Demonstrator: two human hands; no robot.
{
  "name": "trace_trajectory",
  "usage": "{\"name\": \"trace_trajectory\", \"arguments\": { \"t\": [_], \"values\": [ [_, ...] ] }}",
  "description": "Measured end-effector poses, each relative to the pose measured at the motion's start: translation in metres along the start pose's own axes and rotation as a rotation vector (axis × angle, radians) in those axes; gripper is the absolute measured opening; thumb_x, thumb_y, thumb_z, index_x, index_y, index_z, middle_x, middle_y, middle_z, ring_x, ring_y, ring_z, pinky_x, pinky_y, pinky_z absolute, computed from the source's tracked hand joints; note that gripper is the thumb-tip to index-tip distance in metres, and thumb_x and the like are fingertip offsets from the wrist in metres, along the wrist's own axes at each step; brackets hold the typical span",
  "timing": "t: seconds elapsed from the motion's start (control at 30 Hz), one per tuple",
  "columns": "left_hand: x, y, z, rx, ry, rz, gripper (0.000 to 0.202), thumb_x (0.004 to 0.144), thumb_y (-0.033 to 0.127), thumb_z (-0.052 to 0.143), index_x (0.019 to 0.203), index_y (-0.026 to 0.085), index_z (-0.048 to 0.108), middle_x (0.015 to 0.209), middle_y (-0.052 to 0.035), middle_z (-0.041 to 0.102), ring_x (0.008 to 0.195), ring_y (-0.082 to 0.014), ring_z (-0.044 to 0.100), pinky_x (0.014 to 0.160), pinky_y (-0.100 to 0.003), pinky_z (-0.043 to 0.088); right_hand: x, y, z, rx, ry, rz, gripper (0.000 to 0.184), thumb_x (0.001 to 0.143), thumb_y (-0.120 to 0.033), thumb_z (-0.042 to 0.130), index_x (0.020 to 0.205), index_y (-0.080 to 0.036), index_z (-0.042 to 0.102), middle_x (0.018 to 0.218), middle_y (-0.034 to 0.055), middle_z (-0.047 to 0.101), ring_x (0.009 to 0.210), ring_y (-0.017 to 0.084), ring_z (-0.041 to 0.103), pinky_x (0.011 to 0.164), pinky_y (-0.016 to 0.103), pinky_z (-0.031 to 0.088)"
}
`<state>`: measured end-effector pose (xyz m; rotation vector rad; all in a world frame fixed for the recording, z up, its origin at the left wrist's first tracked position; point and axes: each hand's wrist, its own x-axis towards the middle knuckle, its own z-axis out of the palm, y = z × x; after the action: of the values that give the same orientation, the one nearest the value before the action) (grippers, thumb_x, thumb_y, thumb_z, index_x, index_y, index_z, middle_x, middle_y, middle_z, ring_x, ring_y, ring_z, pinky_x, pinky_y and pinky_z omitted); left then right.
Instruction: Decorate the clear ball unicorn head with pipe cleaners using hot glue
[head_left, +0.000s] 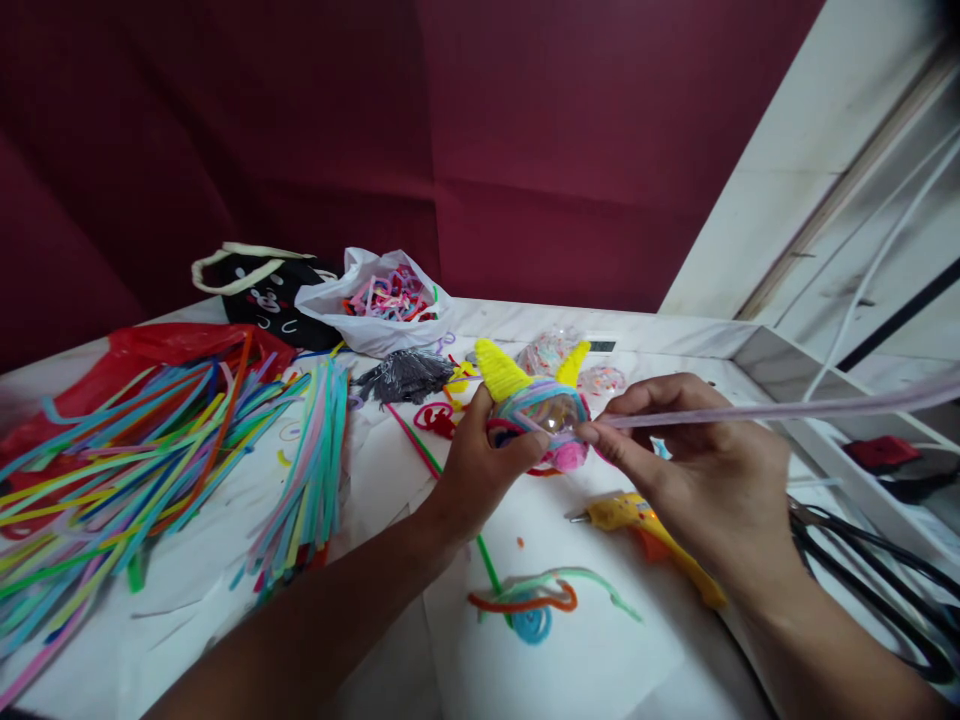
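Observation:
My left hand is closed around the left side of a small craft figure made of coloured pipe cleaners. The figure has two yellow horns or ears, pastel bands, a clear shiny dome in front and a pink part below. In my right hand, thumb and fingers pinch the end of a pale lilac pipe cleaner. Its tip is at the figure's right side; whether it touches I cannot tell. The rest stretches off to the right edge. Beneath my right hand lies a yellow glue gun.
Bundles of coloured pipe cleaners lie at left on red plastic. Behind are a black bag and a white plastic bag of coloured scraps. Scissors lie at right. Loose pipe cleaner pieces rest on white paper in front.

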<state>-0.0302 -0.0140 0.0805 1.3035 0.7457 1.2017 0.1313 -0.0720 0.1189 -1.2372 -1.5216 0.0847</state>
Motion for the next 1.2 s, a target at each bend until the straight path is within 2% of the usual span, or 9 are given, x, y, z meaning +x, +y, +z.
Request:
{"name": "trace_trajectory", "arguments": {
  "t": [0.27,0.9,1.1,1.2],
  "values": [
    [-0.0004,-0.0016,-0.0006,-0.016,-0.025,-0.01,0.03,0.071,0.026,0.069,0.094,0.022,0.05,0.087,0.003,0.058,0.077,-0.0122,0.054,0.072,-0.024,0.044,-0.0002,0.0019,0.0027,-0.01,0.012,-0.015,0.018,0.077,-0.032,0.075,0.082,-0.021,0.062,0.075,-0.0012,0.064,0.064,0.013,0.061,0.052,0.024,0.049],
    [-0.0017,0.0006,-0.0003,0.03,-0.039,-0.011,0.038,0.07,0.027,0.073,0.102,0.023,0.053,0.092,0.0025,0.06,0.084,-0.0139,0.057,0.077,-0.025,0.047,-0.0018,0.0015,0.001,-0.001,-0.023,-0.032,0.018,0.076,-0.023,0.075,0.085,-0.022,0.059,0.076,-0.0039,0.062,0.064,0.011,0.059,0.053,0.022,0.046],
    [0.0001,-0.0008,-0.0022,0.031,-0.027,0.018,0.036,0.07,0.027,0.074,0.099,0.023,0.052,0.09,0.0026,0.059,0.08,-0.0124,0.055,0.07,-0.022,0.045,0.0021,0.0029,-0.0006,0.08,-0.065,0.041,0.018,0.074,-0.024,0.078,0.082,-0.022,0.063,0.077,-0.0036,0.062,0.063,0.01,0.057,0.052,0.02,0.045],
    [0.0005,-0.0004,-0.002,0.031,-0.026,0.025,0.035,0.07,0.025,0.072,0.098,0.023,0.052,0.089,0.0026,0.059,0.079,-0.0122,0.054,0.071,-0.022,0.046,0.0054,0.0061,-0.0059,0.142,-0.105,0.114,0.02,0.071,-0.026,0.08,0.084,-0.023,0.065,0.077,-0.0032,0.063,0.063,0.011,0.058,0.052,0.021,0.044]
  ]
}}
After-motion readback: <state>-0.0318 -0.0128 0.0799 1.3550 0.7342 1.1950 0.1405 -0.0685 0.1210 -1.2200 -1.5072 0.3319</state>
